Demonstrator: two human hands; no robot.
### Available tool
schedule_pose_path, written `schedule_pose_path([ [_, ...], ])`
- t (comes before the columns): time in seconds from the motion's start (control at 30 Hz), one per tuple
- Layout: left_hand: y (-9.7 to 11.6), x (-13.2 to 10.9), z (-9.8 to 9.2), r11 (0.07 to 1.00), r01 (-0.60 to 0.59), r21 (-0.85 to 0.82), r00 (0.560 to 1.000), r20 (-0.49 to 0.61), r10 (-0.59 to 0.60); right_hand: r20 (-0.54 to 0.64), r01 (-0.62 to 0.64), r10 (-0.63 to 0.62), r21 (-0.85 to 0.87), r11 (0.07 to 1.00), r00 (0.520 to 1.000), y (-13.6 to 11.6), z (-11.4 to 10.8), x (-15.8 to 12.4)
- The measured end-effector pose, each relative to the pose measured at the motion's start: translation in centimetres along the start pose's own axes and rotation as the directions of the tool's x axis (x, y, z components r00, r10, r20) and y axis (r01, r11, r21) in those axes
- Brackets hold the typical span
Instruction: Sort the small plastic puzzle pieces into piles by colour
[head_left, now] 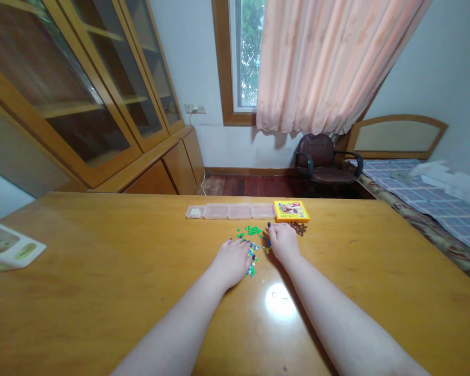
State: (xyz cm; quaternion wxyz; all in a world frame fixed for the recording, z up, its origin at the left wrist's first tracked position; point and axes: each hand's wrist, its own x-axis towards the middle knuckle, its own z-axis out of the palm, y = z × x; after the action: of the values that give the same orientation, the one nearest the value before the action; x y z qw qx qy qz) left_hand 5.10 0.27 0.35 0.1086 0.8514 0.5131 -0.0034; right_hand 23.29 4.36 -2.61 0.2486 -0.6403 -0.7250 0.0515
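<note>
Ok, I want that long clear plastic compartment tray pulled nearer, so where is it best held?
Probably the near long wall of the clear plastic four-compartment tray, pinched at its middle, coming from the near side. It lies flat, low and crosswise, its right end beside the yellow box.

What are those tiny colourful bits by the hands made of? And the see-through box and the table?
The tiny beads look like hard plastic: bright, even green, blue and yellow. The compartment box seems clear, slightly frosted plastic: the table shows through. The table looks like varnished wood: honey grain, shiny glare.
</note>
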Motion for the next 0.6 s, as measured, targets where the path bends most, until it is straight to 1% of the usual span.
schedule_pose_path([
  [0.1, -0.8, 0.5, 0.6, 1.000, 0.004, -0.031, 1.000, 0.019, -0.003, 0.035, 0.076, -0.076, 0.012, 0.997, 0.996, -0.5, -0.1, -0.2],
  [0.17, -1.5, 0.9, 0.8, 0.998, -0.014, -0.059, 0.999, 0.032, 0.016, 0.059, 0.121, -0.122, 0.012, 0.993, 0.991, -1.0, 0.0, -0.5],
  [0.23, -2.1, 1.3, 0.8, 0.996, -0.035, -0.076, 0.999, 0.029, 0.037, 0.090, 0.140, -0.140, 0.001, 0.990, 0.986, -1.3, 0.1, -0.7],
  [0.3, -2.6, 1.5, 0.9, 0.998, -0.033, -0.062, 0.999, -0.001, 0.033, 0.126, 0.149, -0.147, -0.008, 0.989, 0.981, -1.5, 0.2, -0.8],
  [0.33, -2.7, 1.5, 1.0, 0.999, -0.011, -0.041, 1.000, -0.025, 0.010, 0.145, 0.155, -0.153, -0.007, 0.988, 0.978, -1.6, 0.3, -0.8],
  [0.4, -2.8, 1.5, 1.3, 0.997, 0.073, 0.008, 0.995, -0.065, -0.072, 0.178, 0.177, -0.175, 0.005, 0.984, 0.968, -1.6, 0.4, -0.8],
  [0.5, -2.7, 1.4, 1.8, 0.981, 0.186, 0.050, 0.982, -0.048, -0.184, 0.201, 0.202, -0.200, 0.013, 0.979, 0.959, -1.5, 0.6, -0.8],
  [0.6, -2.5, 1.4, 2.4, 0.981, 0.182, 0.063, 0.983, -0.003, -0.182, 0.183, 0.181, -0.176, -0.011, 0.983, 0.967, -1.5, 0.8, -0.7],
])
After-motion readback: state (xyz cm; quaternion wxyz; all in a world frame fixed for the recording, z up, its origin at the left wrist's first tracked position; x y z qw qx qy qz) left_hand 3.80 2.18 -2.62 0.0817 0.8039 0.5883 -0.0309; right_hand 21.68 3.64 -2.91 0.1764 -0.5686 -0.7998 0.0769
